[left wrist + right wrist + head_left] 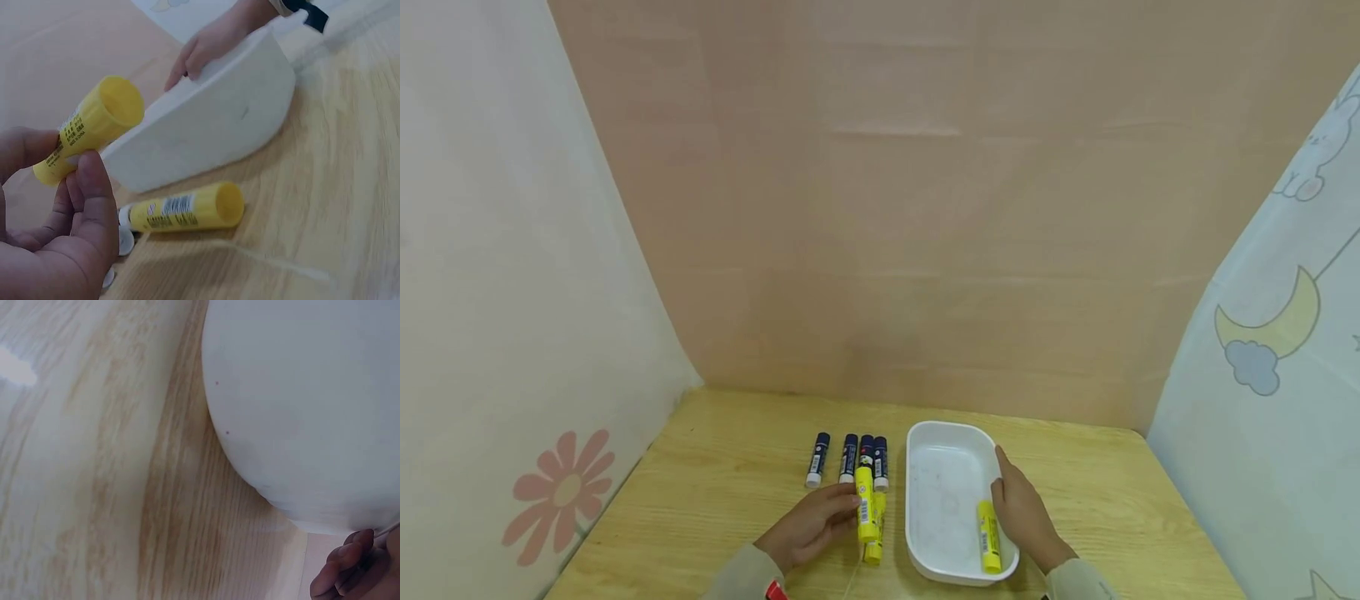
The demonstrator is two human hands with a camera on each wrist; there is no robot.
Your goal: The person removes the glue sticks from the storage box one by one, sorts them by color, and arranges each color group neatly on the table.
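My left hand [818, 521] pinches a yellow glue stick [867, 504] between thumb and fingers, raised over the table. In the left wrist view this glue stick [94, 128] tilts with its hollow end turned up. Below it, a second yellow glue stick [187, 209] lies on the wood. My right hand [1026, 512] grips the right rim of a white plastic tray [943, 467], thumb on the inner side. Inside the tray, near its right wall, lies another yellow glue stick [988, 537]. The right wrist view shows curled fingers [340, 565] at the rim.
Several dark blue glue sticks with white ends lie left of the tray; one blue glue stick [817, 460] sits apart from the others. The wooden table [722, 475] meets a beige backdrop [880, 250], with printed sheets at both sides.
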